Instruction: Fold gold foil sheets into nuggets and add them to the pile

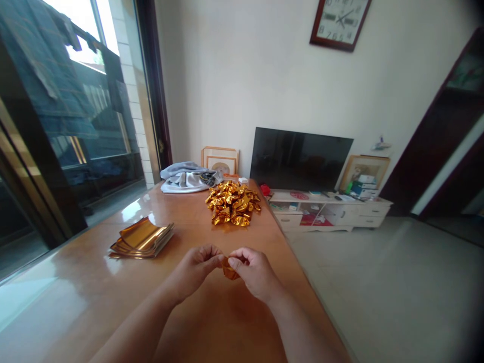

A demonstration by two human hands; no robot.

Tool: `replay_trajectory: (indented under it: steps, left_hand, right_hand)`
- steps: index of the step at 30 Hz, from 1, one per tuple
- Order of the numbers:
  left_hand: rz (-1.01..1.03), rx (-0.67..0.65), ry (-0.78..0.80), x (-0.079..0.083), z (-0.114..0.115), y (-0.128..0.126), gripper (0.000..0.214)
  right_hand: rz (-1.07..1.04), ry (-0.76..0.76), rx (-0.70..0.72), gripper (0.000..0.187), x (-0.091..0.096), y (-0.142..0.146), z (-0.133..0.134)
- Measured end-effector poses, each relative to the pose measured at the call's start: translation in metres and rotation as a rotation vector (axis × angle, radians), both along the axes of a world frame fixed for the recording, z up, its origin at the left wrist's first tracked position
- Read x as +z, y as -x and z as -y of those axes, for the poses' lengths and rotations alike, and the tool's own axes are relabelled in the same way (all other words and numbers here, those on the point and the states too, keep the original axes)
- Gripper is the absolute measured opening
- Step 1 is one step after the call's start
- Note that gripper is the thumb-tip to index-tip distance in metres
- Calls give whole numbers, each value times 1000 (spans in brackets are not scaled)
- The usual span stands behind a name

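My left hand and my right hand meet above the wooden table, pinching a crumpled piece of gold foil between their fingers. Much of that piece is hidden by my fingers. Straight ahead of my hands lies a heap of folded gold foil pieces. To the left of my left hand, a stack of flat gold foil sheets rests on the glossy tabletop, apart from both hands.
A crumpled grey and white cloth lies at the table's far end. Beyond the table's right edge, a black television stands on a low white cabinet. A glass door runs along the left, and a tiled floor lies right.
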State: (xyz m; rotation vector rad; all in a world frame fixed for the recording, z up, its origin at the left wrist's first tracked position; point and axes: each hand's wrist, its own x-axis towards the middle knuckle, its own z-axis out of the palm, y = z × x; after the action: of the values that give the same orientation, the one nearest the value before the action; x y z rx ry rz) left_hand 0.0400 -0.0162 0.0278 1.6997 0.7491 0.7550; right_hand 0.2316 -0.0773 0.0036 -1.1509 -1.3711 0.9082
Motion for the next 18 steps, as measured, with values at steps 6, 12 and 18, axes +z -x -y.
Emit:
replay_trajectory:
  steps: [6, 12, 18]
  left_hand:
    - [105, -32, 41, 2, 6, -4, 28]
    - [112, -28, 75, 3, 7, -2, 28]
    - [63, -25, 48, 5, 6, 0, 31]
  right_hand:
    - [52, -47, -27, 24, 4, 1, 3]
    - [15, -38, 30, 23, 7, 4, 7]
    - [-32, 38, 72, 25, 7, 4, 6]
